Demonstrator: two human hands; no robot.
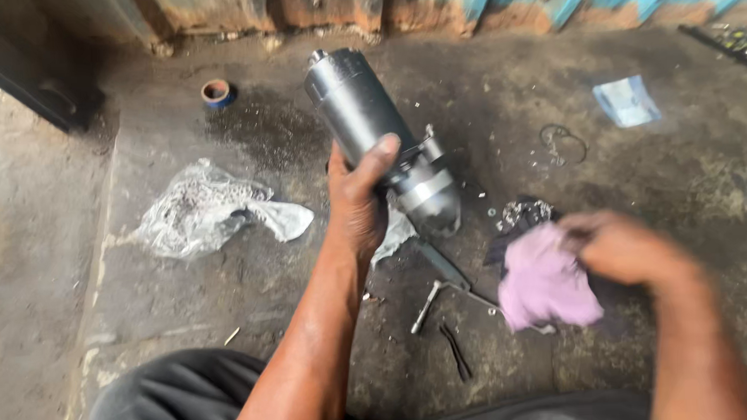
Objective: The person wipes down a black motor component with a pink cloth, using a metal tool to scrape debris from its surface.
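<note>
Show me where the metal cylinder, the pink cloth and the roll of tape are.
metal cylinder (355, 103): head view, on its dark upper body.
pink cloth (543, 285): head view, middle of the crumpled fabric.
roll of tape (216, 93): head view, on its blue ring.

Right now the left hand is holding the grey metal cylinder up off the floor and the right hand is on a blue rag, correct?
Not quite. The head view shows the left hand gripping the grey metal cylinder above the floor, but the rag under the right hand is pink, not blue.
</note>
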